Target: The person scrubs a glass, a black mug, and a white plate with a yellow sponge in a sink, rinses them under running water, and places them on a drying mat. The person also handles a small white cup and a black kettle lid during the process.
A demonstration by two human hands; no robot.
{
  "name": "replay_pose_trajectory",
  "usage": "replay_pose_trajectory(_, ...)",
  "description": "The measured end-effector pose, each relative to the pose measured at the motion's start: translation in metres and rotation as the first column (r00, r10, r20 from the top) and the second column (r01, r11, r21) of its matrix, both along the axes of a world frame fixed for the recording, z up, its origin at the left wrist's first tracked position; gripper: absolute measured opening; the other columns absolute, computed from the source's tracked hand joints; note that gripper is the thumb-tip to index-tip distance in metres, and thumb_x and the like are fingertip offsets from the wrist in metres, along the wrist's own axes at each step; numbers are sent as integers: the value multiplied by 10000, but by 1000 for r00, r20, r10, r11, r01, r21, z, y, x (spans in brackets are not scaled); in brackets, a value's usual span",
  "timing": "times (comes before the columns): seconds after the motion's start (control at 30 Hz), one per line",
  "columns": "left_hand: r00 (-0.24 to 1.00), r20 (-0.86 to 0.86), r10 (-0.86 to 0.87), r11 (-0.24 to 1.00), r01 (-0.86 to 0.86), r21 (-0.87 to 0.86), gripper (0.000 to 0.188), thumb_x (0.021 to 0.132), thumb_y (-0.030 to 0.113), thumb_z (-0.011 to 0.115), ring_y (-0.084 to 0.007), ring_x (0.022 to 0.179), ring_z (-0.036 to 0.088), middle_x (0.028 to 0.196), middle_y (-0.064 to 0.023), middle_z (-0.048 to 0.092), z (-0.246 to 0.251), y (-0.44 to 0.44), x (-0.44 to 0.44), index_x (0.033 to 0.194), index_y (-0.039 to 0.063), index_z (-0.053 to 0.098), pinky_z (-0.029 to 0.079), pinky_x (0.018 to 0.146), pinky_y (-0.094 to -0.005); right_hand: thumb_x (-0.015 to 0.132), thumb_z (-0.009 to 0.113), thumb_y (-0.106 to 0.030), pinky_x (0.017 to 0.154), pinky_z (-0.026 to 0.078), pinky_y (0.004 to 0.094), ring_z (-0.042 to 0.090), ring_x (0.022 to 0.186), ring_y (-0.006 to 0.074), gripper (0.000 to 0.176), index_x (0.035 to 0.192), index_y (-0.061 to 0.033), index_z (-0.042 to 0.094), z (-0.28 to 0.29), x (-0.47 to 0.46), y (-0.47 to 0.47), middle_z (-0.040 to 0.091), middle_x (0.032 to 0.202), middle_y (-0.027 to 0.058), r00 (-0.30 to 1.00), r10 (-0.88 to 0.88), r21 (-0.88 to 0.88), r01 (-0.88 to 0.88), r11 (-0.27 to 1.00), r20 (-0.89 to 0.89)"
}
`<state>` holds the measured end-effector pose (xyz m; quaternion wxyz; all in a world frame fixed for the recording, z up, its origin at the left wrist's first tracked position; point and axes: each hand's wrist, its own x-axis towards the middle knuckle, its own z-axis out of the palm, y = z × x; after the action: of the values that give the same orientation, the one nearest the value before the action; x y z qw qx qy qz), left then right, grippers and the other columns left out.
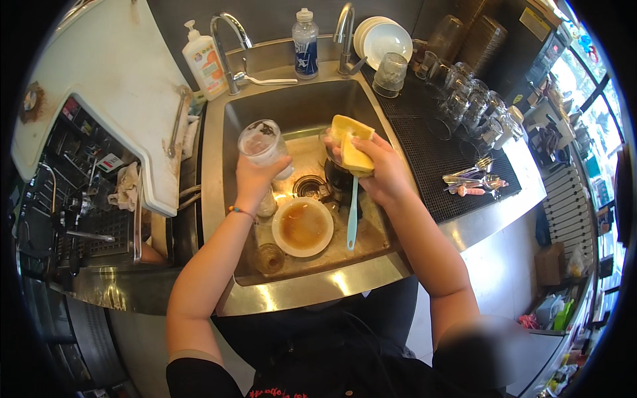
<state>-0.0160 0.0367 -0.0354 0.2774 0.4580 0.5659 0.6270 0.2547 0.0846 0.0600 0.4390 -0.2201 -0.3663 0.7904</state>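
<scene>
Over the left part of the steel sink (pixel 343 268), my left hand (pixel 256 179) grips a drinking glass (pixel 260 144) with whitish residue and dark bits inside. My right hand (pixel 380 166) holds a folded yellow sponge (pixel 354 144) over the sink's right part. Beneath that hand are a dark vessel (pixel 338 176) and a light-blue handle (pixel 353 214), whose upper end is hidden. A white bowl (pixel 302 227) of brownish liquid rests on the sink floor near the drain (pixel 309 187). A glass (pixel 270 258) lies lower left of it, and another stands partly behind my left wrist.
Behind the sink are two faucets (pixel 226 49), a pump bottle (pixel 205 64) and a clear bottle (pixel 305 47). On the right, a black mat (pixel 423 164) bears many glasses (pixel 458 99), cutlery (pixel 473 181) and stacked white plates (pixel 385 42). A white board (pixel 99 64) lies left.
</scene>
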Motion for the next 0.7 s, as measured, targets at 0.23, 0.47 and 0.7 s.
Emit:
replay_pose_trajectory(0.23, 1000, 5, 16, 1000, -16, 1, 787, 732, 173, 1007, -214, 1165, 692, 1278, -113, 714, -37, 68, 19, 1363, 2, 567, 563, 1022, -365, 1079, 517, -24, 1005, 606, 382, 740, 1103, 287, 443, 1503, 93, 467, 3, 4, 5, 689, 1331, 291, 999, -22, 5, 22, 1000, 23)
replay_pose_trajectory(0.47, 944, -98, 314, 930, -327, -167, 847, 645, 247, 977, -379, 1215, 696, 1324, -181, 716, -75, 116, 60, 1375, 106, 571, 556, 1029, -463, 1067, 523, -18, 1026, 609, 384, 710, 1221, 332, 471, 1511, 123, 456, -3, 6, 5, 630, 1426, 294, 996, -37, 12, 37, 999, 78)
replay_pose_trajectory(0.7, 841, -224, 492, 820, -534, -205, 878, 663, 233, 979, -341, 1298, 654, 1407, -153, 681, -122, 139, 47, 1418, 107, 551, 521, 1092, -445, 1076, 523, -34, 1036, 602, 387, 690, 1251, 337, 473, 1528, 89, 458, -5, 1, 2, 617, 1443, 290, 994, 9, -2, -8, 1000, 105)
